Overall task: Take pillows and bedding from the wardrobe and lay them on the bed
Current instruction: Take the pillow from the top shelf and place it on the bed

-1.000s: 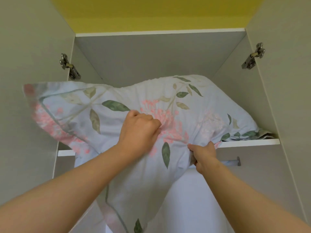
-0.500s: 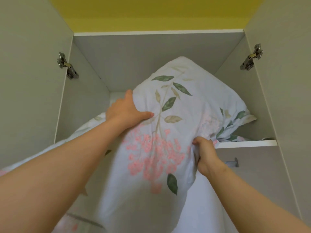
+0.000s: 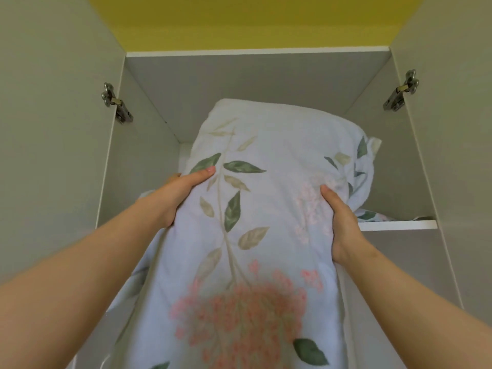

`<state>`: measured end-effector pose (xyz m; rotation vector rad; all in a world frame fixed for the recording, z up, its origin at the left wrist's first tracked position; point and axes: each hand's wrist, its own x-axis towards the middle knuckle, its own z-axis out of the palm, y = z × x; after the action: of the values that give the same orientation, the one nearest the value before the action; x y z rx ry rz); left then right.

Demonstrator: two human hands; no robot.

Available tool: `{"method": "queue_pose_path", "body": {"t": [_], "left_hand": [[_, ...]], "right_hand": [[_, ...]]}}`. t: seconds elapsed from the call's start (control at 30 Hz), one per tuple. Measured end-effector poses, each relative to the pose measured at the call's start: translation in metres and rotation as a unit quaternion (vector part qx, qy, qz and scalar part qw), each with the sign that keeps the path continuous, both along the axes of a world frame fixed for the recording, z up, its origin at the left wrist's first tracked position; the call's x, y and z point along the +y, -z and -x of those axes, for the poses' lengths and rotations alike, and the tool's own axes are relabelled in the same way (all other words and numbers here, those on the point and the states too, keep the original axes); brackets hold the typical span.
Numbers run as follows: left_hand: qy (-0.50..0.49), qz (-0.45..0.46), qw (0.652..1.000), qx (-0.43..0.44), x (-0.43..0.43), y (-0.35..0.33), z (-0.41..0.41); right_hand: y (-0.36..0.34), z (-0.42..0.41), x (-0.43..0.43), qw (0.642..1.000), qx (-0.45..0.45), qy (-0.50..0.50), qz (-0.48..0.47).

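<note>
A pale blue pillow point(image 3: 266, 198) printed with green leaves and pink flowers hangs halfway out of the wardrobe's top compartment, its far end still above the shelf point(image 3: 399, 225). My left hand point(image 3: 178, 195) grips its left edge, thumb lying across the front. My right hand point(image 3: 340, 222) grips the right edge. The lower part of the pillow droops toward me between my forearms. More floral bedding point(image 3: 372, 216) lies on the shelf behind it at the right.
Both wardrobe doors stand open at either side, the left door point(image 3: 53, 155) and the right door point(image 3: 458, 155), with metal hinges point(image 3: 117, 105) on the inner walls. A yellow wall point(image 3: 253, 20) shows above the wardrobe top. Below the shelf is the grey back panel.
The pillow has slid farther out of the compartment and down toward me. Both hands have shifted from bunching the fabric to holding its two side edges.
</note>
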<state>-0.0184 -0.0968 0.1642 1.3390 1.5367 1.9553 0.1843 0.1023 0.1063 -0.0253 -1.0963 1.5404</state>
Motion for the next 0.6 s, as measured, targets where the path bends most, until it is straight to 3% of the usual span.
{"method": "queue_pose_path", "body": {"t": [0.23, 0.43, 0.6], "left_hand": [[0.082, -0.039, 0.995, -0.05, 0.002, 0.04, -0.005], [0.084, -0.086, 0.992, -0.047, 0.001, 0.061, -0.012], [0.099, -0.05, 0.991, -0.073, -0.006, 0.1, -0.03]], "right_hand": [[0.012, -0.026, -0.033, 0.998, -0.039, -0.031, -0.039], [0.032, -0.042, -0.042, 0.998, -0.027, 0.045, -0.036], [0.063, -0.073, -0.057, 0.996, -0.044, 0.065, -0.046]]}}
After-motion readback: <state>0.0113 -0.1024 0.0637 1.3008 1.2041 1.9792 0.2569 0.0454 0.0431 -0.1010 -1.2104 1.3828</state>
